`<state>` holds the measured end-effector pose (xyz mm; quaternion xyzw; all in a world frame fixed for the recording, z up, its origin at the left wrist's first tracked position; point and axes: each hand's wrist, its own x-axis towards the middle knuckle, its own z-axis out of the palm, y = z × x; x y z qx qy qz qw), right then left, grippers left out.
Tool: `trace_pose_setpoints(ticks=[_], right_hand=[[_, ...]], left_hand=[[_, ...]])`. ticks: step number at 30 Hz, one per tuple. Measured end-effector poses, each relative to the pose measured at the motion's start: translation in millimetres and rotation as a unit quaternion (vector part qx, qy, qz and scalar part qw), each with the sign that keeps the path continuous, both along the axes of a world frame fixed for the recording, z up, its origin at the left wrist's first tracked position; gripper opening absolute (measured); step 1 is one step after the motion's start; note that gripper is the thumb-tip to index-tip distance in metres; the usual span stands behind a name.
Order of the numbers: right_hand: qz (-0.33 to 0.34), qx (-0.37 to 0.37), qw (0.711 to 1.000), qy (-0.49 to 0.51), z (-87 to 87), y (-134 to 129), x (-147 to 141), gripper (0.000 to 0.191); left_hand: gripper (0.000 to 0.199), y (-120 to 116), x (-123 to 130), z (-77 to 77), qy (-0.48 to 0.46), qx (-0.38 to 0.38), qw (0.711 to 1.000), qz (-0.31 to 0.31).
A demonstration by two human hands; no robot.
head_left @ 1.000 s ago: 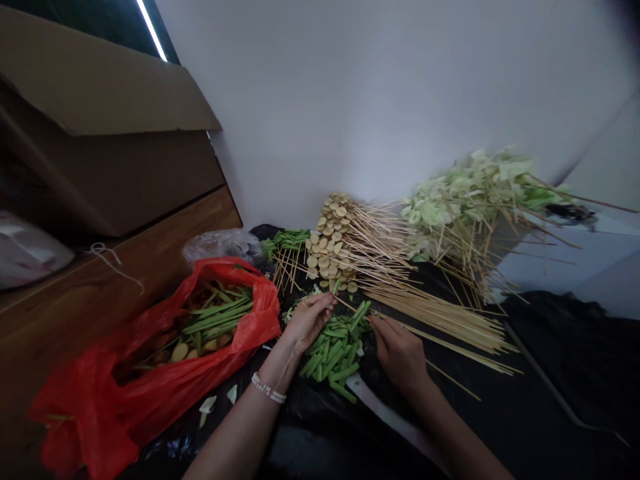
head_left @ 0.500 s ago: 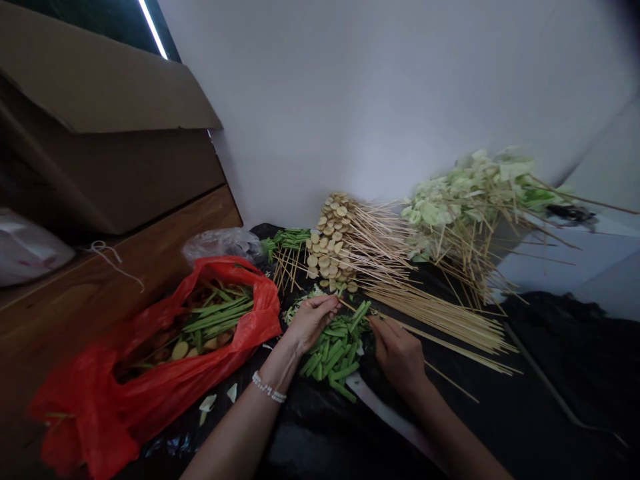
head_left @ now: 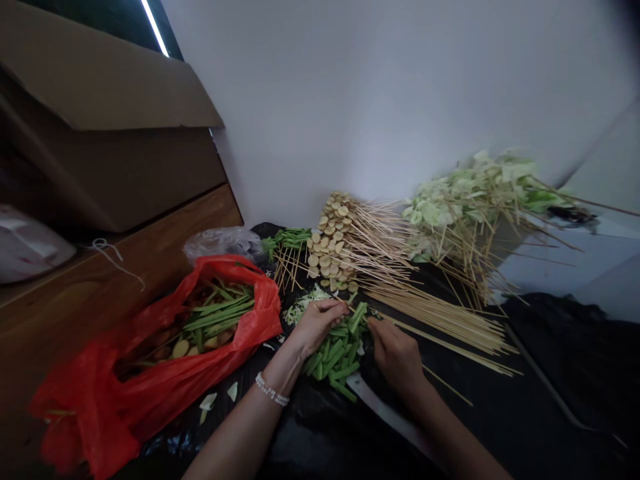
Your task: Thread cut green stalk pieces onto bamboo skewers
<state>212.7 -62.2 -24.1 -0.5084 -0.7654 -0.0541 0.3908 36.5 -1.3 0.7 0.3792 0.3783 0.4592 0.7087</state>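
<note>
Closer to the right hand [head_left: 397,353] than before, the left hand [head_left: 325,323] has shifted over the pile of cut green stalks [head_left: 334,353]. I see its fingertips pinched narrow at a green piece [head_left: 353,299] near one end of the skewer [head_left: 447,385]; the right fingers close around the shaft. Left of them, the open red bag [head_left: 155,407] contains long green stalks [head_left: 217,316] and pale slices [head_left: 181,349]. Reddish marks on the white bag [head_left: 33,243] are too blurred for me to read.
</note>
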Motion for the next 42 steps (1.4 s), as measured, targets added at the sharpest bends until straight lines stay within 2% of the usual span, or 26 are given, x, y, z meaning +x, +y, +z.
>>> trace_pose_setpoints(ticks=[5,11,21,25,28,30,31,34,37,42], right_hand=[[-0.021,0.029,0.999,-0.008,-1.3,1.3,0.1,0.023],[-0.006,0.034,0.999,0.004,-2.8,1.2,-0.1,0.024],[0.013,-0.025,0.999,0.021,-2.7,2.1,2.2,0.027],[0.011,-0.014,0.999,0.037,-2.0,5.5,5.8,0.026],[-0.012,-0.009,0.999,0.044,0.6,8.2,11.3,0.025],[-0.028,-0.012,0.999,0.044,1.6,9.5,15.2,0.024],[-0.034,-0.013,0.998,0.042,1.7,9.9,16.6,0.024],[-0.037,-0.011,0.999,0.033,0.7,10.1,18.1,0.024],[-0.031,-0.005,0.999,0.024,-0.2,9.6,16.5,0.023],[-0.034,0.007,0.999,0.014,-0.3,9.4,14.1,0.023]], left_hand=[[0.028,-1.5,2.9,-0.2,0.017,0.006,1.0,0.009],[0.033,-3.6,6.2,-2.7,0.028,0.001,1.0,0.001],[0.026,-5.5,3.1,2.8,0.106,0.114,0.988,0.0],[0.032,0.1,-4.3,5.7,0.13,0.118,0.984,0.0],[0.035,10.2,-18.7,8.1,0.152,0.126,0.979,0.04],[0.027,17.5,-30.1,7.7,0.196,0.159,0.964,0.085],[0.023,20.5,-35.4,6.5,0.228,0.18,0.953,0.082],[0.011,25.3,-47.4,-0.7,0.339,0.24,0.909,0.04],[0.01,24.7,-52.7,-8.2,0.412,0.278,0.868,-0.009],[0.013,21.5,-51.5,-8.3,0.433,0.304,0.846,-0.07]])
